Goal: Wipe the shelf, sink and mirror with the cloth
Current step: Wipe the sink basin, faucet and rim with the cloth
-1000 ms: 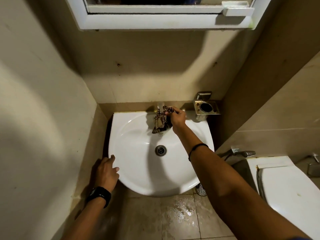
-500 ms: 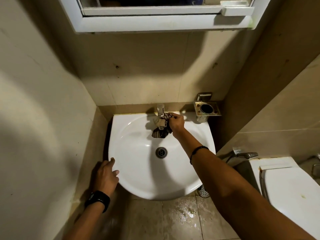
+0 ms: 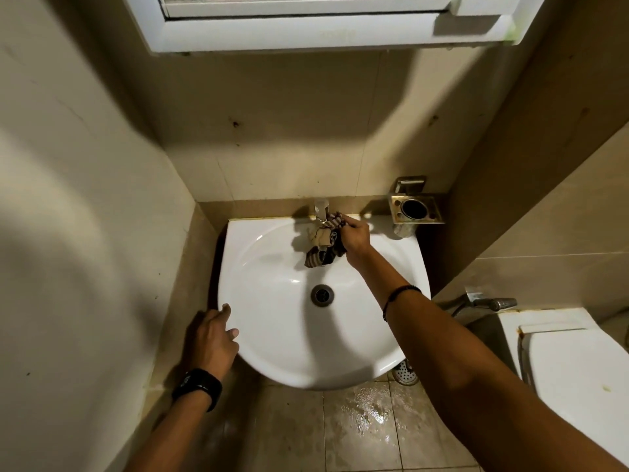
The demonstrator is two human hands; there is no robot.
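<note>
A white round sink (image 3: 272, 335) hangs on the tiled wall below me. At its back stands a tap (image 3: 321, 207). My right hand (image 3: 355, 238) is shut on a dark striped cloth (image 3: 323, 248), pressed against the tap's spout, with the cloth's loose end hanging into the basin. My left hand (image 3: 212, 338) rests on the sink's left front rim, fingers spread, holding nothing. Above, the white shelf (image 3: 323, 32) under the mirror frame spans the top edge; the mirror glass is almost out of view.
A brass holder (image 3: 416, 208) is fixed to the wall right of the tap. A white toilet (image 3: 575, 356) stands at the right, with a hand sprayer (image 3: 493, 304) beside it. The floor tiles (image 3: 367, 413) under the sink are wet. Walls close in on both sides.
My right hand has kept the cloth on the tap, shifting it slightly around the spout. The left hand stays on the rim. My view has tilted down a little.
</note>
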